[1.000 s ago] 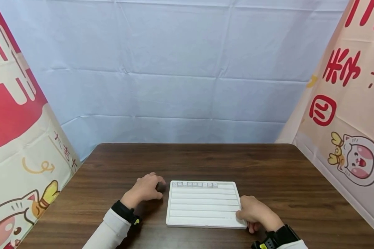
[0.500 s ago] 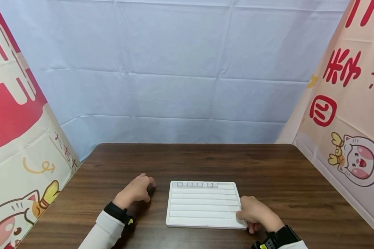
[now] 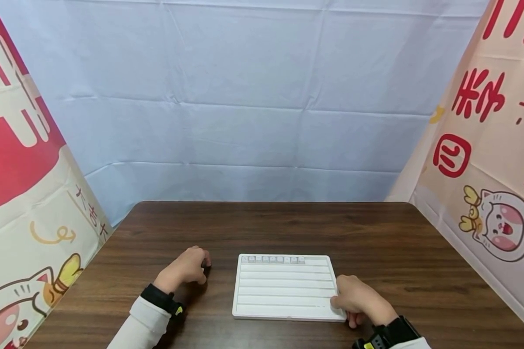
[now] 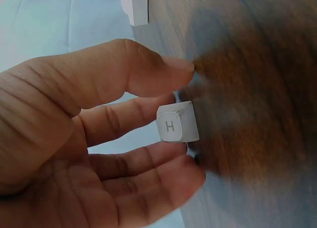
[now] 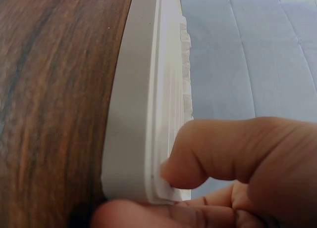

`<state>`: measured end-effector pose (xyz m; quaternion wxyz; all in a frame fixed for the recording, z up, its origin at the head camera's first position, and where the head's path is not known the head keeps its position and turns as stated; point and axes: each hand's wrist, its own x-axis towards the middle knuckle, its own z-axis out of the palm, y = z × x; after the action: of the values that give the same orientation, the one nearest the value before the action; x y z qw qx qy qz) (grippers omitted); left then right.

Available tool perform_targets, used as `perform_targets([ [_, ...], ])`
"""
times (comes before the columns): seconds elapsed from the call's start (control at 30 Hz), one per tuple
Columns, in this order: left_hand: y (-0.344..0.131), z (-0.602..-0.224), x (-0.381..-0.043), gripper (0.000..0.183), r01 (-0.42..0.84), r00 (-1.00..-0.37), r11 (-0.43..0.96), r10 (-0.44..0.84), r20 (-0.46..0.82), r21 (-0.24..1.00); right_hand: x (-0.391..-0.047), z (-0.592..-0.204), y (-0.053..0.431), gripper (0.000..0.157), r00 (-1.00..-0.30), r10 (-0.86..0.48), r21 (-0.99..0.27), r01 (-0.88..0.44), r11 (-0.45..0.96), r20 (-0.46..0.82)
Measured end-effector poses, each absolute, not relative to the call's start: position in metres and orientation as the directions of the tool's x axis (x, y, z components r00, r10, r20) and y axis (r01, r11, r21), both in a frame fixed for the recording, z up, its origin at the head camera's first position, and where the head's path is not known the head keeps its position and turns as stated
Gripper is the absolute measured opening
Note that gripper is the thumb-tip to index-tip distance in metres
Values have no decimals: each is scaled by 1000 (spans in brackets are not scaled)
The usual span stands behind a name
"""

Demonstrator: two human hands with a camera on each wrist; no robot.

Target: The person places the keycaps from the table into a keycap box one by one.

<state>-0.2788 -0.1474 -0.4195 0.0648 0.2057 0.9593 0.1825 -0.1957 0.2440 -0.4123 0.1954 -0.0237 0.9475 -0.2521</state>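
A white keycap tray (image 3: 286, 288) with horizontal rows lies flat on the brown wooden table. Several pale keycaps (image 3: 272, 259) line its top row from the left. My right hand (image 3: 363, 298) grips the tray's lower right side; in the right wrist view its thumb (image 5: 190, 156) presses the top face and other fingers lie at the edge. Left of the tray, my left hand (image 3: 184, 269) is low over the table. In the left wrist view a white keycap marked H (image 4: 177, 121) sits at the table between thumb and fingers; the thumb looks apart from it.
The brown table (image 3: 266, 225) has rounded far corners. Behind it hangs a pale blue cloth (image 3: 244, 106). Printed cloth panels stand at the left (image 3: 22, 194) and at the right (image 3: 484, 194). Black bands with small cameras are on both wrists.
My left hand has moved left and slightly nearer, away from the tray, slowing in the last half second. The right hand and the tray have stayed in place.
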Motion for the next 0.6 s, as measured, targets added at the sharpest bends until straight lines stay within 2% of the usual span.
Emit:
perform_targets([
  [0.2, -147, -422, -276, 23, 382, -901, 820, 433, -25, 427, -195, -414, 244, 15, -930, -134, -486, 54, 872, -344],
  [0.6, -146, -426, -278, 32, 394, -903, 826, 429, 4, 403, -195, -415, 243, 13, -936, -125, -489, 56, 870, -330],
])
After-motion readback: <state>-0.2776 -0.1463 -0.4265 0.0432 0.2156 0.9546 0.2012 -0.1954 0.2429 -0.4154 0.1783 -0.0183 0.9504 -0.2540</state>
